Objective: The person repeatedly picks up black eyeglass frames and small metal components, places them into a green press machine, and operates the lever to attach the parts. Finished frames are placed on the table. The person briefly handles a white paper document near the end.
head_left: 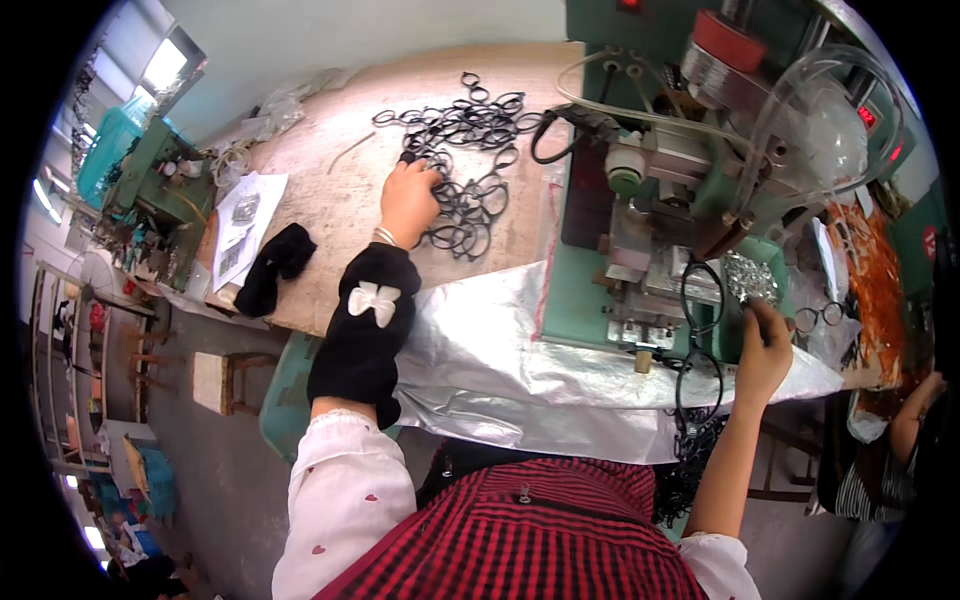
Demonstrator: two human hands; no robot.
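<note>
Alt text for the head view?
A person's left-hand grip touches a pile of black, round-rimmed eyeglass frames on a pale wooden table; the right-hand grip is beside a green bin of small shiny pieces at a green-and-silver metal machine. Another black frame is at the machine's front.

1. Left arm [362,320] reaches well forward; its left grip [409,204] points away from the body, back of it uppermost, fingers bent downward.
2. Right arm [731,450] slants forward, forearm bare; its right grip [765,356] has bent fingers.
</note>
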